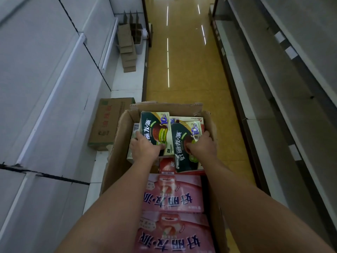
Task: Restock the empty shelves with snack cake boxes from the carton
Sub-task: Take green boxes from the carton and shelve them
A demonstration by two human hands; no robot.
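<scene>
Over the carton (120,143), both arms outstretched, each hand's fingers gripping a green snack box, left (144,147), right (202,145)

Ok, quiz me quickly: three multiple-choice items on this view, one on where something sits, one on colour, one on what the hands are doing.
1. Where is the closed brown carton?
A. on the low shelf left of the open carton
B. on the aisle floor
C. on a right-side shelf

2. What colour are the two nearest snack cake boxes?
A. blue
B. pink
C. yellow

3. What are the hands doing?
A. both hang idle
B. one grips a flap
C. each grips a dark green box

Answers: 1 A, it lies on the white ledge; 2 B, pink fronts; 3 C, left hand and right hand each grip a dark green box.
</scene>
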